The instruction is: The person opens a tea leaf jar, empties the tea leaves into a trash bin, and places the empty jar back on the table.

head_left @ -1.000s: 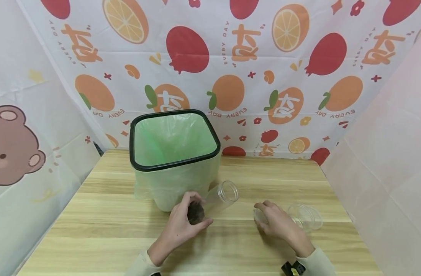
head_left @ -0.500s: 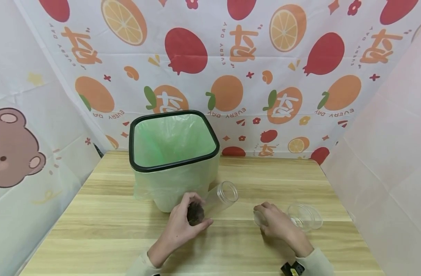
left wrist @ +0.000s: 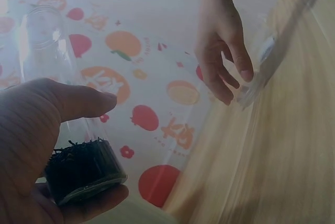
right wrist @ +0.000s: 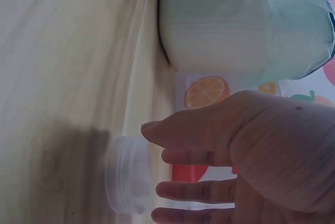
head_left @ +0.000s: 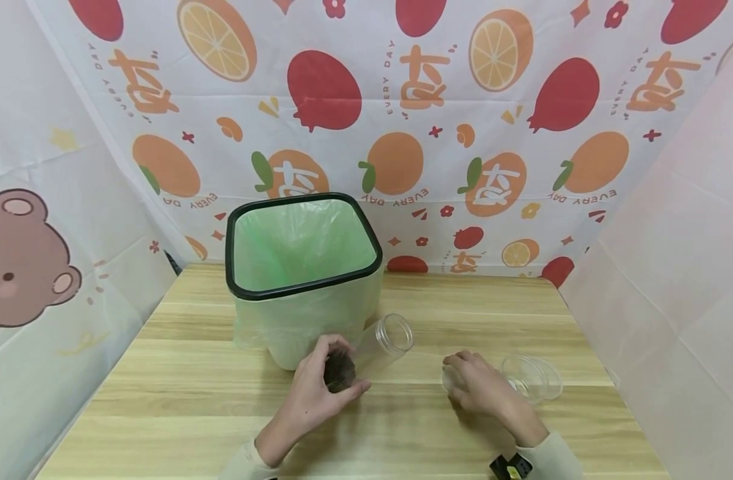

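Note:
My left hand [head_left: 318, 387] grips a clear jar [head_left: 395, 335] around its lower end, fingers and thumb curled round it. The jar leans with its uncapped mouth up and away to the right. Dark, twiggy dried strands like loose tea [left wrist: 78, 164] fill its bottom. My right hand [head_left: 477, 383] reaches down at a translucent round lid [right wrist: 128, 174] on the table. In the right wrist view its fingers are fairly straight, with the thumb tip right at the lid's edge. The palm side of the right hand hides part of that lid in the head view.
A bin [head_left: 306, 313] with a black rim and pale green liner stands behind my left hand. Clear round plastic pieces [head_left: 534, 379] lie to the right of my right hand on the wooden table [head_left: 180, 400]. Fruit-printed cloth [head_left: 438, 167] hangs behind.

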Demonstrator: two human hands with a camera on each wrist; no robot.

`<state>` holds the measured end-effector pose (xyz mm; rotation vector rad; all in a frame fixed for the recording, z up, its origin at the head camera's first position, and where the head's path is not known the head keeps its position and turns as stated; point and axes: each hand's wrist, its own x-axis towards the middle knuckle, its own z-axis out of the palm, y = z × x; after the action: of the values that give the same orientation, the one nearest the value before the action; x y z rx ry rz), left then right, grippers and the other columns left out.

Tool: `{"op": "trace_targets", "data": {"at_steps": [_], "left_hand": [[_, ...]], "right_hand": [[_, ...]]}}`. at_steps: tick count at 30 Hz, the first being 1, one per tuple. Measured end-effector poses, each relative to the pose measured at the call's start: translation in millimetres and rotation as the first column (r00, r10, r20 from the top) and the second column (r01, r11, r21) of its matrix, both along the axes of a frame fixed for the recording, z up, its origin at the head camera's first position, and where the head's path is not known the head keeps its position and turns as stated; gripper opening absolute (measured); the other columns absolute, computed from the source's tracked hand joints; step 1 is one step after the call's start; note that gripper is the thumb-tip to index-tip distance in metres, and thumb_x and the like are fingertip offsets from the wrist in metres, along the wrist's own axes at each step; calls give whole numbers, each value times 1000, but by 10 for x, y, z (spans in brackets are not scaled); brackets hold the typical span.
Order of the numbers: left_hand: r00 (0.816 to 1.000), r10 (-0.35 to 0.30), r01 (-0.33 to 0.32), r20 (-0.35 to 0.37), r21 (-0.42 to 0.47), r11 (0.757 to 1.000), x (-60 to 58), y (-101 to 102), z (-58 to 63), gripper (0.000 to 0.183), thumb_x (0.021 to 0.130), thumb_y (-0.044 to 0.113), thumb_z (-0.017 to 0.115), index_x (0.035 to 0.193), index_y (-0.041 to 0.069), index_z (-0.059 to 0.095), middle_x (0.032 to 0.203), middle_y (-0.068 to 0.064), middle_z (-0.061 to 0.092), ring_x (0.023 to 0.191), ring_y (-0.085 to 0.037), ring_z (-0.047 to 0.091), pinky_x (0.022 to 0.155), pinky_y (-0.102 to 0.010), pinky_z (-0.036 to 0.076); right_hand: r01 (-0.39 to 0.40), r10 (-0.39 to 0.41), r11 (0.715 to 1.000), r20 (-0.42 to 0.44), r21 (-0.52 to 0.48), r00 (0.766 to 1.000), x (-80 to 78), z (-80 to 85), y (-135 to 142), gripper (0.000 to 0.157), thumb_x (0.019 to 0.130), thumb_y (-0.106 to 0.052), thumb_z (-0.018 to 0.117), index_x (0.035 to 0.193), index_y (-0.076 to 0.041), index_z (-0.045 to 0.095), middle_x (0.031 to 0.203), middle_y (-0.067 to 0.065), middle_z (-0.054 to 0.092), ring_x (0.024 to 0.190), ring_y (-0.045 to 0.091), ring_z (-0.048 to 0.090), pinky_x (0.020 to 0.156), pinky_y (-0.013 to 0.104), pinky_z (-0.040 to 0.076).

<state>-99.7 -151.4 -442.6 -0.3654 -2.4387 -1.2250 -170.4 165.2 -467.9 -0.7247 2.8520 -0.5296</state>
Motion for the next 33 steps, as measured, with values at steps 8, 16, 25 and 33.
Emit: {"op": "trace_targets", "data": {"at_steps": [8, 16, 25, 33], "left_hand": [[998, -5, 6, -60, 26, 1000, 36, -2, 65, 63, 68, 22, 94, 118, 14, 57, 106, 13, 66, 96, -3, 63, 83, -26, 54], [991, 10, -6, -136, 34, 999, 45, -5, 170, 61, 67, 20, 95, 117, 15, 59, 102, 8, 68, 92, -4, 63, 82, -23, 53], [981, 0, 12, -194, 62, 998, 51, -25, 287, 62, 67, 17, 95, 118, 14, 60, 100, 8, 67, 89, -6, 63, 81, -18, 51], [980, -18, 35, -197, 84, 996, 89, -43, 401, 62, 70, 19, 94, 121, 18, 60, 103, 1, 69, 93, -8, 63, 84, -15, 50]], "right_hand": [[-20, 20, 1000, -104, 0, 994, -18, 125, -4, 45, 86, -15, 77, 129, -5, 65, 131, 17, 64, 124, 37, 59, 105, 56, 50], [-66, 57, 997, -229, -32, 972, -30, 227, 14, 44, 87, -15, 77, 128, -5, 65, 125, 12, 68, 117, 33, 64, 102, 53, 52], [-60, 31, 994, -301, -87, 953, -3, 363, 7, 46, 88, -19, 77, 130, -7, 64, 132, 15, 65, 124, 36, 61, 103, 60, 48], [-100, 44, 983, -334, -151, 942, -12, 609, -4, 50, 89, -19, 77, 135, -6, 61, 138, 17, 61, 129, 37, 58, 105, 59, 48]]}}
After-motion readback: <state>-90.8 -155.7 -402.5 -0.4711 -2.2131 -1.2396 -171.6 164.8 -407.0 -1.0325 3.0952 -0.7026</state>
